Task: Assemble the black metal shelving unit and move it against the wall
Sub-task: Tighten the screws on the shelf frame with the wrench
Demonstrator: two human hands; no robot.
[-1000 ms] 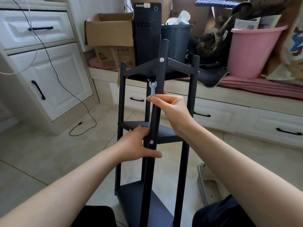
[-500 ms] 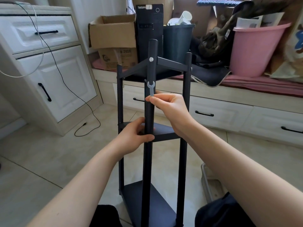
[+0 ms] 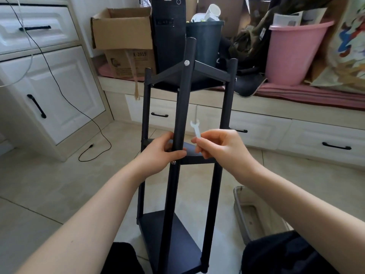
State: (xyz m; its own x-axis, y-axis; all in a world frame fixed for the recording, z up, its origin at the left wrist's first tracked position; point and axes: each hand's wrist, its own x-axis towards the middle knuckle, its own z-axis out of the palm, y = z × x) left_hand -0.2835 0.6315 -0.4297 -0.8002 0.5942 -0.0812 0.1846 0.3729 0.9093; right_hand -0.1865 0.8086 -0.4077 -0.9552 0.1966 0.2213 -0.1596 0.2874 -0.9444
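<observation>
The left hand point(image 3: 163, 153) grips the near post point(image 3: 180, 107) of the black shelf point(image 3: 197, 155) at its middle tier. At its three o'clock, the right hand point(image 3: 219, 147) pinches a small wrench point(image 3: 195, 129), tip at twelve. The shelf stands upright on the tile floor point(image 3: 59, 184).

- Shelving unit point(image 3: 227, 99): black posts and shelves, silver screw heads.
- Wrench point(image 3: 195, 129): pale silver-white.
- Bucket point(image 3: 294, 54): pink.
- Bin point(image 3: 205, 42): dark grey.
- Computer tower point(image 3: 168, 34): black.
- Cardboard boxes point(image 3: 122, 30): brown.
- Cabinets point(image 3: 59, 86): white with black handles.
- Floor point(image 3: 49, 184): beige tiles.
- Cable point(image 3: 65, 95): black.
- Bench cushion point(image 3: 306, 93): dusty pink.
</observation>
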